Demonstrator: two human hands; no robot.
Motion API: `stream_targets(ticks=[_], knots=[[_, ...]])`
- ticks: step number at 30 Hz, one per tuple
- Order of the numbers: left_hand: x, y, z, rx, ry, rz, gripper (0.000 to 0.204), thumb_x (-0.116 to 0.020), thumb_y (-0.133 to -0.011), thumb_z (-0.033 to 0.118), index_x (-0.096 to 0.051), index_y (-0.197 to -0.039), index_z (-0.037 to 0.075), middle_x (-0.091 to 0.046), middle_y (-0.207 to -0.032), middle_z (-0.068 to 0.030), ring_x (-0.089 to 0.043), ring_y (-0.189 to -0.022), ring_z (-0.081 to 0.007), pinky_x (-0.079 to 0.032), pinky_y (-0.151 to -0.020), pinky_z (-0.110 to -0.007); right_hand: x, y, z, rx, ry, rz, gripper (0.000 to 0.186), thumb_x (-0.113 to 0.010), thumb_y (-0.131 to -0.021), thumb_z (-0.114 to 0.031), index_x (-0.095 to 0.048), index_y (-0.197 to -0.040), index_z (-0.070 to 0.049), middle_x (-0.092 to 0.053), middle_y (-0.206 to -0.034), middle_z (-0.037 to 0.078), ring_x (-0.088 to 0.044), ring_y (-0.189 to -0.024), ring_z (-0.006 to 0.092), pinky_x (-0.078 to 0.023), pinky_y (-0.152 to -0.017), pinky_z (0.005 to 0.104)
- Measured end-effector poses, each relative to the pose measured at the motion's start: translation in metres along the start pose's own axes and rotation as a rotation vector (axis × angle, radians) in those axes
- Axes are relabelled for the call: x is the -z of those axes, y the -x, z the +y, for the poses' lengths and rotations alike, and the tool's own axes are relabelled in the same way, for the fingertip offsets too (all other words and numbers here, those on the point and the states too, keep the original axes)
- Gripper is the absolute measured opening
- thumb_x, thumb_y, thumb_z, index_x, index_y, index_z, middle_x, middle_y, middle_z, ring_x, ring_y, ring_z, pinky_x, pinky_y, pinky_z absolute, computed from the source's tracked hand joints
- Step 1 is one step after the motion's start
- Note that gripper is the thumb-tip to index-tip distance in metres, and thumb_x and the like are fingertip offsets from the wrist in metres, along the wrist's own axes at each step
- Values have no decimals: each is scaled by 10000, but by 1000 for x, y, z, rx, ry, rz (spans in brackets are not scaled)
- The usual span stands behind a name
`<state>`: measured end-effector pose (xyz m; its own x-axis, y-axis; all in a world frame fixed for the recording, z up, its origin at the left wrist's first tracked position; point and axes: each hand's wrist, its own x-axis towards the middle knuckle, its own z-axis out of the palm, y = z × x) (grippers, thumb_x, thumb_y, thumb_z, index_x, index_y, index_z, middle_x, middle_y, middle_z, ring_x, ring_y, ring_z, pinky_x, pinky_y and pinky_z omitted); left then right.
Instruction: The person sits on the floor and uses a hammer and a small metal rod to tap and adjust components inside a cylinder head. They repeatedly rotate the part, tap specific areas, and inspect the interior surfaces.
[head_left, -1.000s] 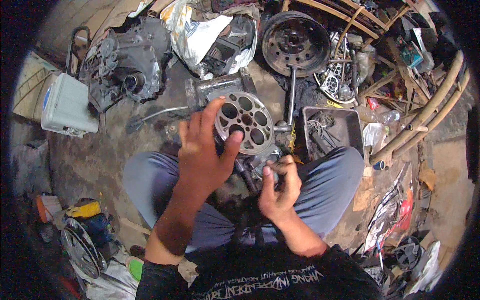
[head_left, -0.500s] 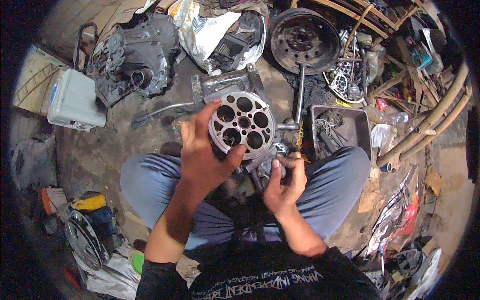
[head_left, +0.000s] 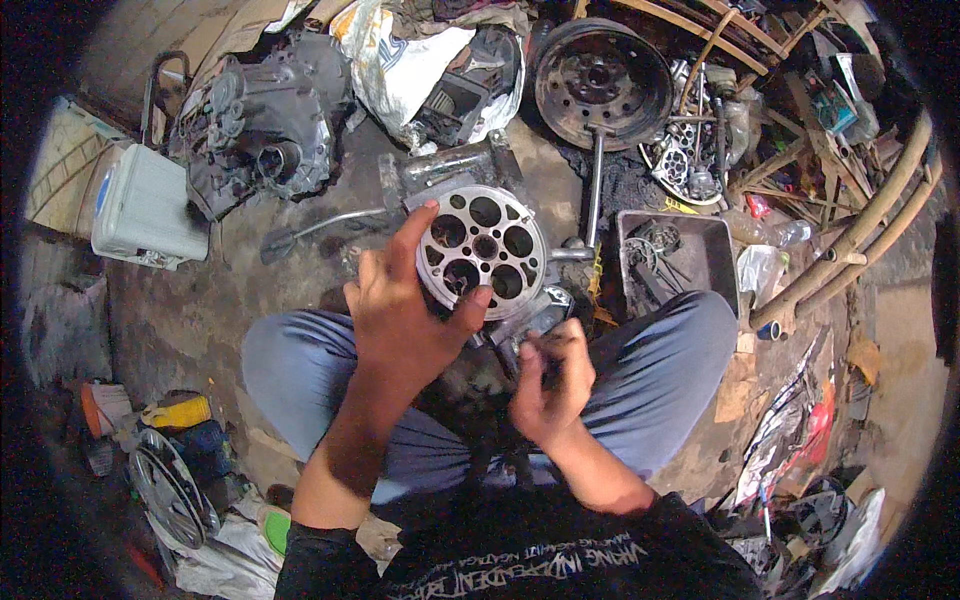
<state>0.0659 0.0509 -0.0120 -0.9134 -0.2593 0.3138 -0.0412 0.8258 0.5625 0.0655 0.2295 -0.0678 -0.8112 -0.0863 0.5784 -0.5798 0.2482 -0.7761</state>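
My left hand [head_left: 405,315] grips a round metal cylinder block [head_left: 484,271], fingers spread round its left side and the thumb on its lower rim. The block's flat silver face points up at me, with several large round bores and a small centre hole. Just below and right of it, my right hand [head_left: 556,385] is closed, thumb and fingertips pressed together. Whatever those fingers hold, if anything, I cannot make out. A dark metal part [head_left: 535,322] lies partly hidden between the block and my right hand. Behind the block sits a dirty metal bracket [head_left: 448,168].
A metal tray [head_left: 706,258] with wiring stands beside my right knee. Farther back are a wheel rim [head_left: 600,110], a hammer [head_left: 597,190], a white sack [head_left: 400,60] and a gearbox casing [head_left: 265,110]. A grey box [head_left: 150,205] is at left, bamboo poles [head_left: 850,245] at right.
My right hand has moved slightly left and down, its fingers curling closer together. My left hand still holds the block in nearly the same place.
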Motion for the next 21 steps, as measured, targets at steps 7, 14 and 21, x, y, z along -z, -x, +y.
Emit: stream_targets(ticks=[7,14,21], knots=[[-3,4,-11,-49,114,65,896,-802,-779,490,-412,-1509,147,-638,-1292,-132,-584,-1070,-402,-447,-897,-563,-4,6,-7,26,7,11,43,-664,-890,26,-628,-911,38,-678,-815,195,-627,-656,353,-497,-642,401],[5,6,-9,-1,134,10,920,-821,-742,453,-410,-1515,170,-615,-1352,-143,-573,-1091,-438,-460,-931,-584,-2,3,-5,83,134,16,63,-685,-864,51,-627,-883,36,-692,-789,194,-656,-629,323,-524,-609,373],[12,5,-2,9,115,-30,923,-864,-727,249,-407,-1508,66,-576,-1369,-197,-564,-1127,-430,-451,-1007,-510,-1,7,-1,-78,198,65,78,-711,-872,0,-639,-893,19,-734,-851,174,-697,-671,313,-538,-637,367]])
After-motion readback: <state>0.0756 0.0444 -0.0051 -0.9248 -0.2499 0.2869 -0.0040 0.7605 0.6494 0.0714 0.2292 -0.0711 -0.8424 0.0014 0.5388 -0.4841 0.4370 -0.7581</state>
